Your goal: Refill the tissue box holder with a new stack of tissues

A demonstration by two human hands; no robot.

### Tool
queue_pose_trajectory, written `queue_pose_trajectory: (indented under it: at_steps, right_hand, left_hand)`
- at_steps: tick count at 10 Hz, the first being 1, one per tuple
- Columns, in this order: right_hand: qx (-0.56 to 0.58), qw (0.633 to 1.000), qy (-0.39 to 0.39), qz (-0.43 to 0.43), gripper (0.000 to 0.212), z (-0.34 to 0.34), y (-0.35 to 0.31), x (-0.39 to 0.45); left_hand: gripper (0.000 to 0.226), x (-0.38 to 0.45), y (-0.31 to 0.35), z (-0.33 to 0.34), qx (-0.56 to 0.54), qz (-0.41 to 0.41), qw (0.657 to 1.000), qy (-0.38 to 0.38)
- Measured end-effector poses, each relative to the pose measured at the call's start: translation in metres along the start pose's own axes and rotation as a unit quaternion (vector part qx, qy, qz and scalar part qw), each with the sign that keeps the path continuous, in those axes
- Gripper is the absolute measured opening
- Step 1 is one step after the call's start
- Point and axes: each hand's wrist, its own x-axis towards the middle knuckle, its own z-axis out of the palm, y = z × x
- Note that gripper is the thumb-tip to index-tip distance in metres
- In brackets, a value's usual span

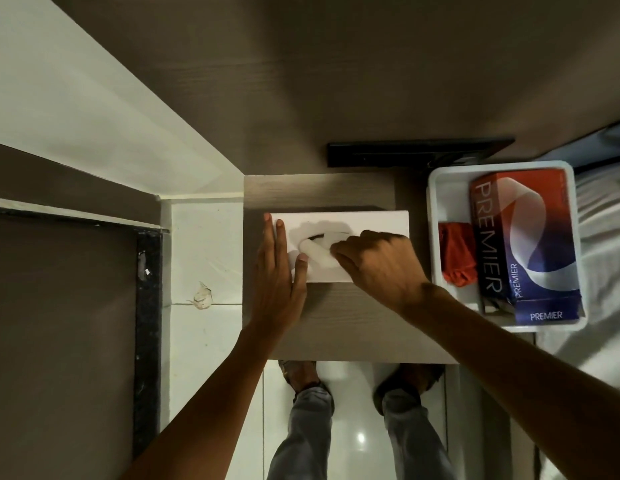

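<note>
- Head view, right hand [377, 263]: grip pinched shut on a white tissue [319, 252] that pokes from the oval slot of the white rectangular tissue box holder [370, 223].
- Left hand [279, 271]: laid flat and open along the holder's left end, grasping nothing, apparently bracing it.
- Key relation: holder's long axis runs left to right; the slot lies directly left of the right grip, between the two hands.
- Surface: grey wood-grain surface [336, 323] carries the holder.
- Nearby: white plastic tray [436, 188] to the right holds a red-and-blue "PREMIER" tissue carton [530, 237] and an orange cloth [455, 252].
- Room: white floor tiles [204, 237] left and below.
</note>
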Motion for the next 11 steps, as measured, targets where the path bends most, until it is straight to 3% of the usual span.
queue_pose_trajectory:
  at_steps: [2, 4, 6, 10, 11]
  right_hand:
    - [0.011, 0.999, -0.024, 0.038, 0.014, 0.009, 0.0, -0.016]
    - [-0.006, 0.997, 0.023, 0.076, 0.013, 0.006, -0.004, 0.003]
    - [-0.016, 0.996, -0.036, 0.084, 0.023, 0.012, 0.001, 0.005]
    - [0.104, 0.977, 0.092, 0.161, 0.045, -0.037, -0.003, -0.043]
    - [0.163, 0.965, 0.139, 0.153, 0.052, -0.093, -0.014, -0.062]
  left_hand:
    - [0.071, -0.002, 0.008, -0.001, 0.004, -0.005, 1.0, 0.011]
    - [0.069, -0.002, 0.011, -0.002, -0.002, -0.011, 1.0, 0.012]
    - [0.07, -0.003, 0.017, -0.004, 0.007, -0.015, 1.0, 0.02]
    - [0.086, -0.016, 0.012, -0.014, 0.122, -0.003, 0.992, 0.034]
    - [0.092, -0.023, 0.037, -0.036, 0.115, 0.068, 0.988, 0.073]
